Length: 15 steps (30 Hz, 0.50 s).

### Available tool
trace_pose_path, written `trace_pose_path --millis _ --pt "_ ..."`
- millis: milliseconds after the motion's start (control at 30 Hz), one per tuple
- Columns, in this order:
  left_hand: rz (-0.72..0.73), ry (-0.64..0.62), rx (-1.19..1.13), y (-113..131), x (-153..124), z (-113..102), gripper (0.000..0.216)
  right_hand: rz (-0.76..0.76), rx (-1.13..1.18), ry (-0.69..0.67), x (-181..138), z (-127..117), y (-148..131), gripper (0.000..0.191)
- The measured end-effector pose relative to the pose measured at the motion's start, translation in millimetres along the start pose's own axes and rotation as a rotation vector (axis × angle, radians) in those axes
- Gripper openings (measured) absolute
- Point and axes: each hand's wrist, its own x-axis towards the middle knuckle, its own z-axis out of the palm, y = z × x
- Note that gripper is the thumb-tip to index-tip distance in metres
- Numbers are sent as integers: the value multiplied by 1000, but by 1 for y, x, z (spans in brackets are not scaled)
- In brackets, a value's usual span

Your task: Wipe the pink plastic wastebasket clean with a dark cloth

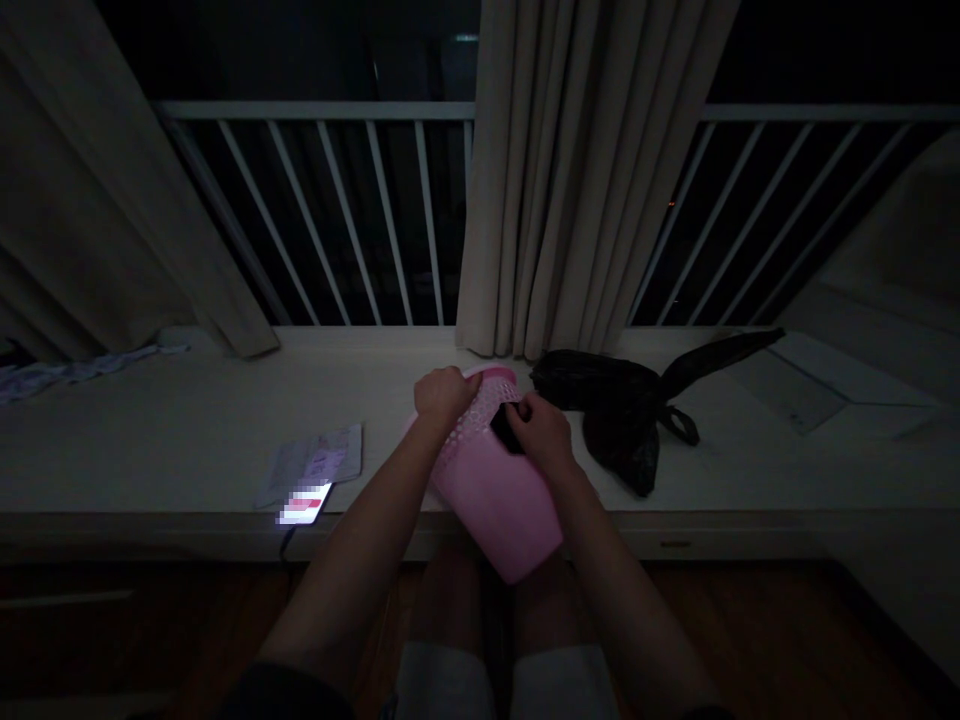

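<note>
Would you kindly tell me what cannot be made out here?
Head view:
Inside the pink basket: hidden by its near wall.
Dark item in the right hand: partly covered by it, too dark to identify.
Inside the black bag: hidden by its plastic.
Phone screen: pixelated.
Patterned cloth: cut off by left edge.

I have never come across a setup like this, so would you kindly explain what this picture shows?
There is no machine here: these are a person's own bare hands, seen from a camera worn on the head that looks forward and down. The left hand grips a pink plastic basket near its rim, and the basket tilts with its base toward the wearer. The right hand holds a small black item against the basket's side; it is too dark to identify. On the pale ledge lie a black plastic bag to the right and, to the left, a flat packet with a lit phone at its near side.
</note>
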Motion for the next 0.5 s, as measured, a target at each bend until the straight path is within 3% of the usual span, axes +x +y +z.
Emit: trace_pose_path --millis 133,200,500 --pt "0 9 0 0 0 0 65 -285 3 -71 -5 -1 -1 23" --pt "-7 6 2 0 0 0 65 -314 7 -84 -6 -1 -2 23" --pt "-5 -20 8 0 -1 -2 67 131 -12 -1 -2 -1 -4 28"
